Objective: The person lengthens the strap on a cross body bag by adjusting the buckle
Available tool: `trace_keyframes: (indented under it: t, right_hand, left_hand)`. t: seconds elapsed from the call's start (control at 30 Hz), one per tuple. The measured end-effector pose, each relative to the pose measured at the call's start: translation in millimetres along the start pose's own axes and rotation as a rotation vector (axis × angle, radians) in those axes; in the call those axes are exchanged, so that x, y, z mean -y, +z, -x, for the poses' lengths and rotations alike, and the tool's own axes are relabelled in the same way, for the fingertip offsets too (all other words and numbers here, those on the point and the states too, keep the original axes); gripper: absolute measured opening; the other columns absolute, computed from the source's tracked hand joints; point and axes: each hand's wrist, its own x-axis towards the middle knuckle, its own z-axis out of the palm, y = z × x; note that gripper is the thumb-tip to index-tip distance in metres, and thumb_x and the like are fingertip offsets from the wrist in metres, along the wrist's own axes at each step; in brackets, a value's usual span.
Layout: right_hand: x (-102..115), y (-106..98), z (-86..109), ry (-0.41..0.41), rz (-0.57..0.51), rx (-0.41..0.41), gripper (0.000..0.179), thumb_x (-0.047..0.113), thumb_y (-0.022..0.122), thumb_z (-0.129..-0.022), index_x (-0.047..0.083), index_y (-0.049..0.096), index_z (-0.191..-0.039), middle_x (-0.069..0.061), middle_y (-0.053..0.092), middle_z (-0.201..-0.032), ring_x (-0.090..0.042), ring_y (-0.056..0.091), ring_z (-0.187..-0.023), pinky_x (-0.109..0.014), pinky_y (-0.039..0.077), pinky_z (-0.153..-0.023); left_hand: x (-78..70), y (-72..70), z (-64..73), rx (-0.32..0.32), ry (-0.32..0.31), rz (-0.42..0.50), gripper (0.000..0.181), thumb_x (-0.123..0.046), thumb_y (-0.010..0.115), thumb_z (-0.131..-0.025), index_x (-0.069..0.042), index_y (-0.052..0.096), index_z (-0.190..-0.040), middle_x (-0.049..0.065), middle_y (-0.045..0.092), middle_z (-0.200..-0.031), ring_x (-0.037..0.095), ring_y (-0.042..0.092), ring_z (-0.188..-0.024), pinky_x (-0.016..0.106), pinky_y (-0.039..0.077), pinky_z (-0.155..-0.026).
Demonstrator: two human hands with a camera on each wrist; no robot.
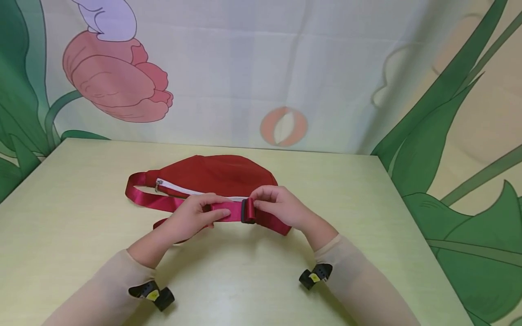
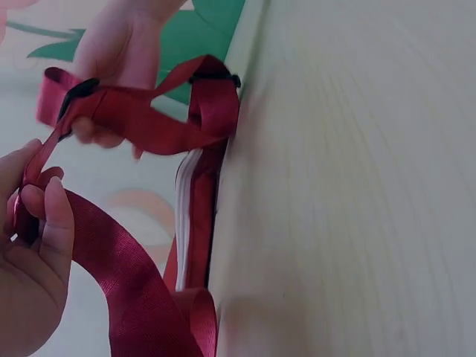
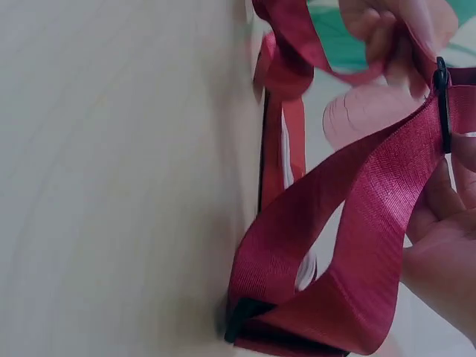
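Observation:
A red waist bag [image 1: 220, 174] lies on the table, its white zipper [image 1: 179, 188] facing me and the metal pull at the left end. In front of it, both hands hold its shiny dark-red strap [image 1: 232, 212] above the table. My left hand [image 1: 191, 216] pinches the strap between thumb and fingers. Close to the black slider buckle [image 1: 244, 211], my right hand [image 1: 283, 206] pinches the strap where it loops through. The right wrist view shows the strap passing through this slider [image 3: 444, 111], and a second black buckle [image 3: 245, 316] hangs lower on the webbing.
A pale wood-patterned table [image 1: 253, 280] extends under both forearms. Behind it hangs a printed curtain [image 1: 212, 72] with flowers and green leaves. Strap loops [image 1: 136, 192] stick out left of the bag. Each wrist wears a small black camera [image 1: 163, 299].

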Motion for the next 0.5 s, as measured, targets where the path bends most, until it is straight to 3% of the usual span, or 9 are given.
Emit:
trace_keyframes:
  t: [0.13, 0.27, 0.37, 0.5]
  right_hand:
    - [-1.0, -1.3, -0.1, 0.019, -0.021, -0.009, 0.016, 0.01, 0.058, -0.092, 0.005, 0.063, -0.107, -0.007, 0.062, -0.102, -0.023, 0.056, -0.099, -0.034, 0.049, -0.084]
    - [-1.0, 1.0, -2.1, 0.015, -0.032, -0.014, 0.016, 0.01, 0.058, -0.092, 0.005, 0.063, -0.106, -0.006, 0.062, -0.1, -0.023, 0.057, -0.097, -0.033, 0.048, -0.083]
    - [-1.2, 3.7, -3.6, -0.006, -0.056, -0.011, 0.015, 0.008, 0.057, -0.092, 0.003, 0.062, -0.106, -0.007, 0.063, -0.099, -0.022, 0.057, -0.096, -0.033, 0.048, -0.084]
    - [-1.9, 7.1, -5.4, -0.046, -0.08, 0.002, 0.016, 0.006, 0.057, -0.092, 0.0, 0.062, -0.106, -0.008, 0.064, -0.1, -0.021, 0.059, -0.096, -0.032, 0.047, -0.086]
  left_hand:
    - [5.7, -4.6, 3.0, -0.025, -0.003, -0.005, 0.031, -0.023, 0.071, -0.083, -0.015, 0.067, -0.113, 0.003, 0.058, -0.08, 0.021, 0.055, -0.062, 0.028, 0.047, -0.054]
    - [3.5, -2.1, 2.6, -0.026, 0.036, -0.083, 0.045, -0.026, 0.075, -0.08, -0.014, 0.062, -0.121, 0.002, 0.059, -0.091, 0.019, 0.055, -0.064, 0.028, 0.048, -0.056]
    - [-1.4, 3.0, 1.7, 0.001, 0.06, -0.126, 0.055, -0.026, 0.076, -0.078, -0.014, 0.056, -0.128, 0.001, 0.06, -0.105, 0.018, 0.057, -0.057, 0.027, 0.048, -0.053]
    - [-6.2, 10.6, -0.4, 0.066, 0.081, -0.074, 0.064, -0.023, 0.075, -0.079, -0.012, 0.048, -0.136, 0.002, 0.059, -0.115, 0.015, 0.062, -0.062, 0.027, 0.05, -0.055]
